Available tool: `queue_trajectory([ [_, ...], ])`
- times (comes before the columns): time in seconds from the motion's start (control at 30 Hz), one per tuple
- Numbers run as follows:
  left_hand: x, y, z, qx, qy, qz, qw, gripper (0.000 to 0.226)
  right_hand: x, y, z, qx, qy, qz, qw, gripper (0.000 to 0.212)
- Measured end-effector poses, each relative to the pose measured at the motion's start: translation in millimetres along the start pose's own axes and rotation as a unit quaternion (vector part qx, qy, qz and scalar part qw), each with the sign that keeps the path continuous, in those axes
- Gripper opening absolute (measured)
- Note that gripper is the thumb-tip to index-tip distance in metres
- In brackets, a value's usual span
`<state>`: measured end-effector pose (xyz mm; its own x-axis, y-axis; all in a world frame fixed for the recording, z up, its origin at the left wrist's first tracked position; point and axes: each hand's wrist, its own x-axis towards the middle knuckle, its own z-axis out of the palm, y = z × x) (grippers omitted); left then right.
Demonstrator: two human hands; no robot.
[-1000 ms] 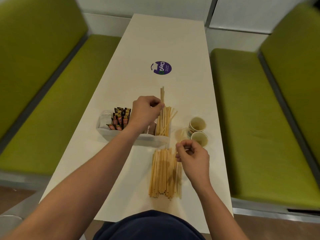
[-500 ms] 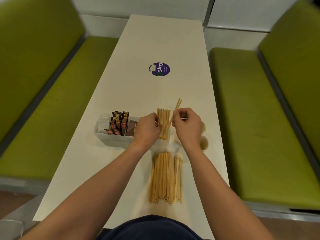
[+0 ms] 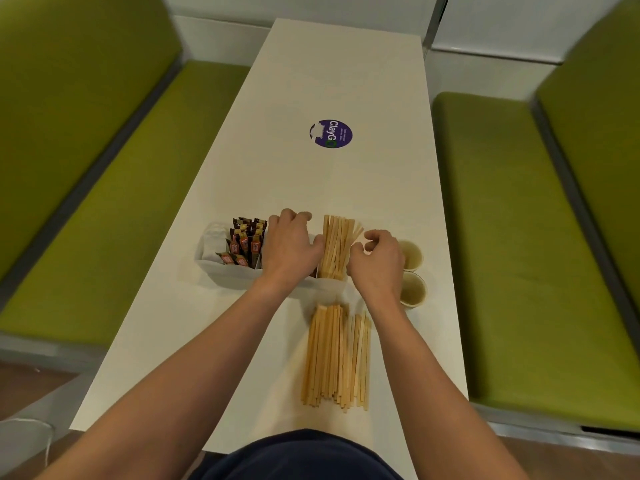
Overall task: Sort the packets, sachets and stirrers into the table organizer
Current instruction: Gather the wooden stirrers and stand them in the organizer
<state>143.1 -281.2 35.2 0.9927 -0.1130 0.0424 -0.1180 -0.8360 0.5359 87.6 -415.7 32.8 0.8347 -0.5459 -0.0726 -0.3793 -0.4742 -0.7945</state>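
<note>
The left hand [image 3: 292, 249] lies on the organizer [image 3: 232, 274], fingers loosely bent. The right hand [image 3: 379, 263] curls its fingers beside the standing stirrers [image 3: 335, 247] (maybe pinching one, I cannot tell).

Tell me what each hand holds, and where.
Cannot tell: left hand covers the organizer's middle; right hand curls beside the upright stirrers' tops.

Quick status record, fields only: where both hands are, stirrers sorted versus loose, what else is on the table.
left hand: over white plastic organizer middle; grip unclear
right hand: curled beside sorted wooden stirrers; hold unclear
loose wooden stirrers: piled on white table, unsorted
brown-orange sachets: in organizer
paper cups: two, right of organizer
</note>
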Motion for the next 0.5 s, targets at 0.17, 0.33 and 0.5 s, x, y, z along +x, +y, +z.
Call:
queue_trajectory([
  [0.17, 3.1, 6.1, 4.0, -0.068, -0.057, -0.021, 0.996, 0.058, 7.1, -8.3, -0.4, -0.016, -0.088, 0.068, 0.994, 0.033],
  [0.33, 4.2, 15.7, 8.2, -0.068, -0.033, -0.023, 0.997, 0.038, 21.7, -15.3, 12.3, -0.074, -0.109, 0.007, 0.991, 0.042],
  [0.5, 2.4, 10.1, 9.3, -0.024, -0.027, 0.009, 0.999, 0.034, 21.9, -7.1, 14.8, -0.110, -0.114, -0.015, 0.987, 0.041],
])
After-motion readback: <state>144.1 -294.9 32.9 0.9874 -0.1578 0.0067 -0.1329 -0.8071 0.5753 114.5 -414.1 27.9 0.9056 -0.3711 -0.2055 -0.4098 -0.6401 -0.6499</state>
